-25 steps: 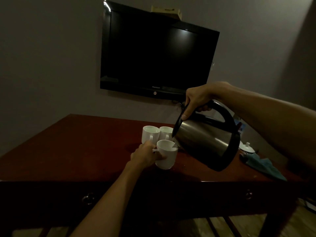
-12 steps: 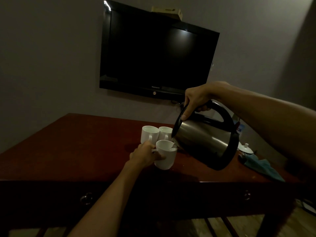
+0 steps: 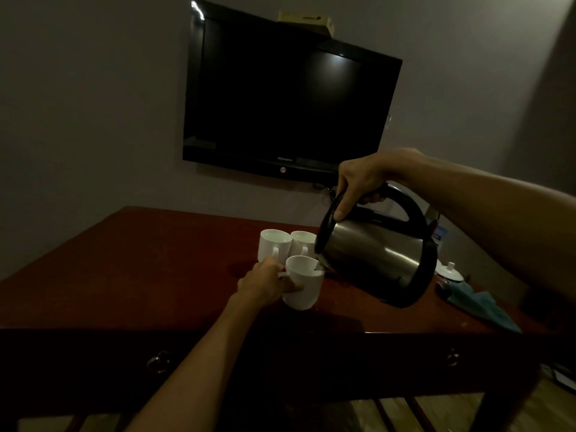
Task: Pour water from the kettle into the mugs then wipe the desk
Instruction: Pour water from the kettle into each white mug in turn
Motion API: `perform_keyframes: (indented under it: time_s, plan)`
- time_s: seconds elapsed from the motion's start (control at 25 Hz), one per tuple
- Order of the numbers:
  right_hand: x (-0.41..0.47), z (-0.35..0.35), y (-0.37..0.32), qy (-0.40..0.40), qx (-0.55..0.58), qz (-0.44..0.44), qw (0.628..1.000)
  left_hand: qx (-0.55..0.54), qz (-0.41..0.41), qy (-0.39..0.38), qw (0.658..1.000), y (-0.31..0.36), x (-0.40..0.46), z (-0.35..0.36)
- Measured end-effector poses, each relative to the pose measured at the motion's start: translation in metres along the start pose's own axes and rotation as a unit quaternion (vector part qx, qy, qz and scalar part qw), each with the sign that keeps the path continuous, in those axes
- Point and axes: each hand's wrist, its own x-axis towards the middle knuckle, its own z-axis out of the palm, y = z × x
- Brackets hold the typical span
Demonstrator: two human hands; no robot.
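— Since the room is so dim, start with the big shapes: what fills the view?

— A dark wooden desk (image 3: 124,269) spreads across the lower half, with ring pulls on its front drawers. On the grey wall above it hangs a black television (image 3: 286,95), switched off, with a small box (image 3: 307,18) lying on its top edge.

— And the kettle?

— The kettle (image 3: 374,260) is held in the air over the right-centre of the desk, tipped forward and to the left. It has a steel body with a black base, lid and handle. Its spout sits right at the rim of the near mug (image 3: 304,285), which is white.

— Who holds what?

— The right hand (image 3: 361,179) is wrapped around the top of the black handle, thumb pressed down along the lid. The left hand (image 3: 265,282) is closed on the near mug's handle, steadying it on the desk.

— Is water running?

— A faint glint shows at the spout, but whether it is a stream I cannot tell in this light.

— Other mugs?

— Two more white mugs stand just behind, touching side by side: the left mug (image 3: 274,244) and the right mug (image 3: 304,243), the second partly hidden by the kettle. Both look filled near the brim.

— Anything smaller?

— At the desk's right edge lies a crumpled teal cloth (image 3: 480,307). Just behind it sits a small white lidded pot (image 3: 450,272).
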Motion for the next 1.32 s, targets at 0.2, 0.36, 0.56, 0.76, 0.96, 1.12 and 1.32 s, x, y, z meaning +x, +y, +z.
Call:
perform_keyframes:
  time_s: [0.2, 0.36, 0.56, 0.76, 0.96, 1.12, 1.32]
  plan:
    - [0.001, 0.000, 0.002, -0.002, -0.009, -0.017, 1.000, -0.005, 0.022, -0.014, 1.000, 0.000, 0.000, -0.004]
    - [0.003, -0.001, 0.003, -0.008, -0.015, -0.041, 0.999, -0.005, 0.049, -0.023, 0.999, 0.003, -0.003, -0.007]
    - [0.010, -0.001, -0.003, -0.012, -0.044, -0.063, 0.997, -0.006, 0.061, -0.024, 0.998, 0.007, -0.007, -0.012]
    - [0.015, -0.002, -0.009, -0.011, -0.065, -0.067, 0.996, 0.009, 0.055, -0.023, 0.998, 0.013, -0.011, -0.016]
    - [0.014, -0.002, -0.009, -0.012, -0.070, -0.071, 0.995, -0.005, 0.056, -0.032, 0.998, 0.007, -0.004, -0.014]
    - [0.012, -0.004, -0.007, -0.016, -0.069, -0.067, 0.995, -0.024, 0.053, -0.038, 0.998, 0.003, -0.001, -0.012]
    - [0.007, -0.003, -0.001, -0.006, -0.060, -0.071, 0.996, -0.033, 0.067, -0.053, 0.996, 0.001, -0.001, -0.011]
